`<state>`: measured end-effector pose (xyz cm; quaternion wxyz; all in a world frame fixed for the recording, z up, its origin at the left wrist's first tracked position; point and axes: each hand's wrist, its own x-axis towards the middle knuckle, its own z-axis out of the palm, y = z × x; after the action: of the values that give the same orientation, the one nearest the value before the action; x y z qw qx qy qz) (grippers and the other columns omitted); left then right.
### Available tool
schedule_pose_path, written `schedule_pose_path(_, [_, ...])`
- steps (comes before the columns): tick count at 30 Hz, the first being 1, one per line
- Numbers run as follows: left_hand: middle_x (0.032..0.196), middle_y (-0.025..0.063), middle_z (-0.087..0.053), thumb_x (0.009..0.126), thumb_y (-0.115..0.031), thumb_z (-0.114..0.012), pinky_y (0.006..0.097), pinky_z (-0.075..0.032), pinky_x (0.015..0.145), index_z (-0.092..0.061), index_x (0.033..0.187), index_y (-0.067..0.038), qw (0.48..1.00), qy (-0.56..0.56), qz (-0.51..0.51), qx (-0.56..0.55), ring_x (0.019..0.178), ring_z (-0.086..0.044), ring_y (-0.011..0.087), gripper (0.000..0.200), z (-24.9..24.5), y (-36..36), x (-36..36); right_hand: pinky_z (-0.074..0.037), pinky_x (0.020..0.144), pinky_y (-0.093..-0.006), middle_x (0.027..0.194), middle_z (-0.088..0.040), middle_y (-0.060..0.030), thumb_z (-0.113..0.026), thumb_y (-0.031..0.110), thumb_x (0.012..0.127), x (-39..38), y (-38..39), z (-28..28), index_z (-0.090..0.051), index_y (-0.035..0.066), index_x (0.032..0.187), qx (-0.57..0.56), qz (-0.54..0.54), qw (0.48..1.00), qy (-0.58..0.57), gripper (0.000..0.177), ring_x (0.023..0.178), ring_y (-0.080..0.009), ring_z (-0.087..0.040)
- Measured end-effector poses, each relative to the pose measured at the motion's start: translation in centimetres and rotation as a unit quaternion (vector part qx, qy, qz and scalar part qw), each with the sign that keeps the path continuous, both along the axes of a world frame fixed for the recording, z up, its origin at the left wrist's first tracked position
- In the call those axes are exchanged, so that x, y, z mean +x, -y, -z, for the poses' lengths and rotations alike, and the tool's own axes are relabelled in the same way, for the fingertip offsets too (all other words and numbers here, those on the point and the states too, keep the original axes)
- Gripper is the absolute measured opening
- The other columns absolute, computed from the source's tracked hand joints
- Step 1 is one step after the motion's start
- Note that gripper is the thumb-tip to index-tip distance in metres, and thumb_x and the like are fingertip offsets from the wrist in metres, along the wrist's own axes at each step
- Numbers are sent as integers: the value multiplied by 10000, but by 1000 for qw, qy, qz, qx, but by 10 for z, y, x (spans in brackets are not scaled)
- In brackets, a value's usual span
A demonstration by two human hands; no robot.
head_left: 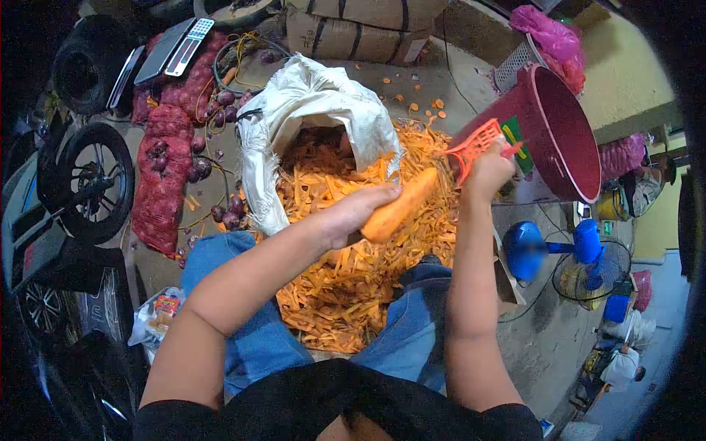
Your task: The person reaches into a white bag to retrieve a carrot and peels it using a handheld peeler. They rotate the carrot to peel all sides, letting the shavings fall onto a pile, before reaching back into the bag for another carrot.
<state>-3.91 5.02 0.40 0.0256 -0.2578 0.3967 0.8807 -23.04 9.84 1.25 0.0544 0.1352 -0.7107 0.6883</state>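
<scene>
Concrete floor (540, 331) is stretching out below as the left hand (360, 209) is gripping a carrot (403, 206) and the right hand (491, 173) is clutching a red peeler (476, 147) near the carrot's far end. Peelings (338, 309) are lying heaped beneath the fingers; a white sack (265, 162) is gaping beyond the left ones, a bucket (526, 103) leaning beyond the right.

Peelings (346, 309) lie heaped between the person's knees (224, 253), reaching into a sack (261, 176) just ahead. Above them, a carrot (403, 206) is in the left hand (360, 211), a peeler (478, 145) in the right hand (490, 173). A bucket (507, 110) is to the right; left of the sack lie net onion bags (158, 187).
</scene>
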Motion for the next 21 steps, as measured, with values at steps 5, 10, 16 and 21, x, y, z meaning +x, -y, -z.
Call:
schedule_pose_path(5, [921, 39, -527, 829, -329, -332, 283, -439, 693, -431, 1049, -82, 993, -2, -57, 103, 798, -528, 137, 346, 12, 16, -6, -365, 550, -244, 656, -488, -20, -428, 180, 810, 69, 2, -11, -481, 14, 751, -28, -203, 973, -109, 183, 597, -100, -436])
schedule_pose_path(10, [716, 23, -519, 837, -346, -317, 237, -411, 468, -468, 929, -66, 995, -3, -65, 76, 580, -501, 104, 332, 4, 7, -5, -371, 577, -261, 665, -485, -37, -436, 189, 800, 76, 8, -9, -476, 0, 750, 19, -178, 982, -68, 199, 616, -113, -436])
schedule_pose_path(16, [723, 19, -521, 817, -326, -370, 246, -432, 501, -472, 912, -68, 994, 22, -41, 101, 588, -513, 107, 293, -5, -1, -2, -350, 526, -246, 628, -461, -16, -420, 154, 807, -6, -5, -7, -466, -2, 709, -6, 27, 998, 53, 190, 574, -95, -416])
schedule_pose_path(21, [720, 22, -530, 830, -316, -326, 246, -450, 522, -478, 916, -62, 984, -27, -69, 163, 583, -520, 112, 308, 8, 7, -9, -360, 503, -246, 630, -475, -15, -439, 183, 805, 66, 4, -16, -477, 10, 728, -30, -181, 977, -114, 193, 551, -104, -431])
